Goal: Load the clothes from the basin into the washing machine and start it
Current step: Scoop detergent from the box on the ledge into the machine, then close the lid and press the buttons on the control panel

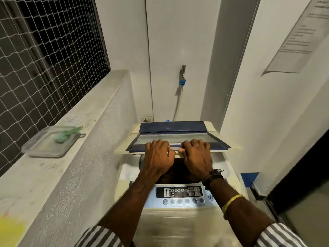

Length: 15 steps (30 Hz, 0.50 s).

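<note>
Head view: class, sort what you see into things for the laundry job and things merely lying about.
Job: washing machine, its folding lid, control panel, left hand, right hand, both gripping the lid.
Lying about: clear plastic container, green scoop, paper notice on the wall.

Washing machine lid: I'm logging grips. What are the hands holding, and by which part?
The left hand and right hand both grip the lid, side by side at the middle of its near edge, fingers curled over the top.
</note>
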### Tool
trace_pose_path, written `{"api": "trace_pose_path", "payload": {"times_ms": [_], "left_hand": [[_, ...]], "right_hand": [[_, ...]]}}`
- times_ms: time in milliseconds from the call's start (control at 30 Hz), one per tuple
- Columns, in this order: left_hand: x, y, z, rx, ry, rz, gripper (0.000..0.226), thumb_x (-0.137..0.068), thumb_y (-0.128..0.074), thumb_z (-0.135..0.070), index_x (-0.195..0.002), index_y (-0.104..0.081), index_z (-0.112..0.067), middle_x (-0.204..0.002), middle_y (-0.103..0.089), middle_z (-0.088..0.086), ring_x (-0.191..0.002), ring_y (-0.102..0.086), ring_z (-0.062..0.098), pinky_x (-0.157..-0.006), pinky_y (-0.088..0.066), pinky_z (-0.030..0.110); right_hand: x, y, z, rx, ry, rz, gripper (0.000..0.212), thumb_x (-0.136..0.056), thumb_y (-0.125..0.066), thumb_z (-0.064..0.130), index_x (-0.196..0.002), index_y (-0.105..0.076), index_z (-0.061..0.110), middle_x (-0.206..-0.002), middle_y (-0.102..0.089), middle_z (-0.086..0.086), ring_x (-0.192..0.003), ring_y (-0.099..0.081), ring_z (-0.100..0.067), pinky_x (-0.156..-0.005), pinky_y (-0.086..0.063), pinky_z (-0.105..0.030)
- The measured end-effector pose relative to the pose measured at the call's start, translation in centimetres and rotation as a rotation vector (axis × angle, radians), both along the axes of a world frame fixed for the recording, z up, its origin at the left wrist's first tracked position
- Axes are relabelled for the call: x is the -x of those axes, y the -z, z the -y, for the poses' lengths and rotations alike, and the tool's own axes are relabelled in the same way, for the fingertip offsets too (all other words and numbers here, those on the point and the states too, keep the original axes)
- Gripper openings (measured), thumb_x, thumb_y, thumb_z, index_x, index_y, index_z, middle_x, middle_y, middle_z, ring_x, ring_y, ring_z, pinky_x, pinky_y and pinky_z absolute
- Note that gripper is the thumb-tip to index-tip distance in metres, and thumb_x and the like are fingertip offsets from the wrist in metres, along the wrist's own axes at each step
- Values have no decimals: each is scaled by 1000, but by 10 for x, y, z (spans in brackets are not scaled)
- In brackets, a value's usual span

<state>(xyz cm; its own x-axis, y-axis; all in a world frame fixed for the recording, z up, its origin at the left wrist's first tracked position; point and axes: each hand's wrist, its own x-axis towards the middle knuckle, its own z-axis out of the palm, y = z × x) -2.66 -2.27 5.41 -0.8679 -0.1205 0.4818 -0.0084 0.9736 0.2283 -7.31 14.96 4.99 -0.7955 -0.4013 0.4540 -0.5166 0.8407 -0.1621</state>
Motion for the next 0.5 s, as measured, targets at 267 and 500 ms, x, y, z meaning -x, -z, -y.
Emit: {"api": "trace_pose_path", "payload": {"times_ms": [267,500], "left_hand": [[-27,35,-10,12,-1,149,27,-89,-39,-41,-92,-58,-22,-92,-62,-2,-89,-54,18,-85,-40,38],[-48,60,-11,-26,81,262,29,-96,-37,-39,-105,-58,-22,-104,-60,-2,-99,-52,16,-93,-40,38]], "right_hand": [[-23,43,-6,-10,3,32,38,-96,-34,50,-93,-60,23,-89,-61,-2,-90,-52,-26,-85,-30,-42],[-35,71,-10,-58,-3,123,34,-94,-35,49,-92,-57,23,-89,-59,-3,-89,-52,-27,-87,-36,-46]]}}
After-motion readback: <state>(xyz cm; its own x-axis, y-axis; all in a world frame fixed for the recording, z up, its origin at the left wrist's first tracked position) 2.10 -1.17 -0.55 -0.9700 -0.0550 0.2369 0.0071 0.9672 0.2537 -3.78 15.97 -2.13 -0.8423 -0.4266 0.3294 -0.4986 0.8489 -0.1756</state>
